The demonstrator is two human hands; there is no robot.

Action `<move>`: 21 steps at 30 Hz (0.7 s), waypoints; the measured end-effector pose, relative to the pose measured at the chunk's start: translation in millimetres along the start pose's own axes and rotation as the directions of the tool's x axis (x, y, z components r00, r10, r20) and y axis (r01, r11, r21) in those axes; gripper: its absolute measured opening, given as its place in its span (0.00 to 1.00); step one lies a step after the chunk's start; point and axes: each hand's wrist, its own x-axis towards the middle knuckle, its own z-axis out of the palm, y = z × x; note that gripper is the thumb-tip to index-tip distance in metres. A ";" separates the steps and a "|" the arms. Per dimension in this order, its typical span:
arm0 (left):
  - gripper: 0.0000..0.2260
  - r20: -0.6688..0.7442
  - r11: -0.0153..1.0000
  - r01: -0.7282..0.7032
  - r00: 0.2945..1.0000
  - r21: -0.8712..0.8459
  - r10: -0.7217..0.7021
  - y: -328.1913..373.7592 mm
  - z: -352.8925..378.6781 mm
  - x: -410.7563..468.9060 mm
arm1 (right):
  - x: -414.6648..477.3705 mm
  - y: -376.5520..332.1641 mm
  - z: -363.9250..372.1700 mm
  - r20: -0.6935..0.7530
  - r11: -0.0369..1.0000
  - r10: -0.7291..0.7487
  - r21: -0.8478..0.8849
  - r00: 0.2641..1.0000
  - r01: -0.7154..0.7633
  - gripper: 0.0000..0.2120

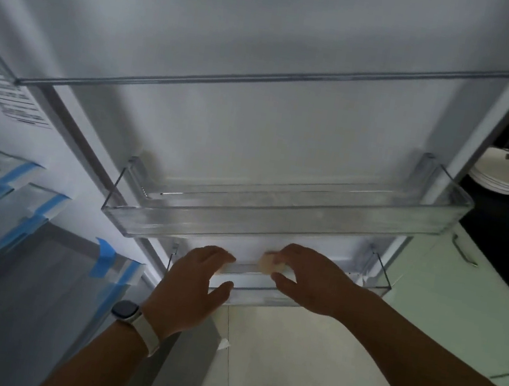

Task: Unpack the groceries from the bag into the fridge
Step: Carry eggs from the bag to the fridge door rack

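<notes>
left hand (pixel 192 282), right hand (pixel 310 282), gripping pale pack (pixel 269 263)

Nothing readable here, tbh. Just a white sticker (pixel 13 97) with rows of black print on the fridge wall (pixel 62 164) at left, way too blurry and slanted to make out.

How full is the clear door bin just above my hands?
Empty. The upper door bin has clear walls, and only the white door liner shows through them.
</notes>
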 end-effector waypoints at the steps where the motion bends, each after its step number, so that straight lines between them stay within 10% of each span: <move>1: 0.24 0.005 0.999 -0.031 1.000 0.022 0.031 -0.9 -0.3 0.3 | -3.7 -4.5 -1.9 -0.020 0.999 -0.004 -0.045 1.000 0.003 0.18; 21: 0.19 -0.014 0.806 -0.592 0.806 -0.008 0.592 1.0 34.9 -31.6 | -131.6 -104.0 36.9 -0.194 0.802 0.440 -0.354 0.877 -0.481 0.25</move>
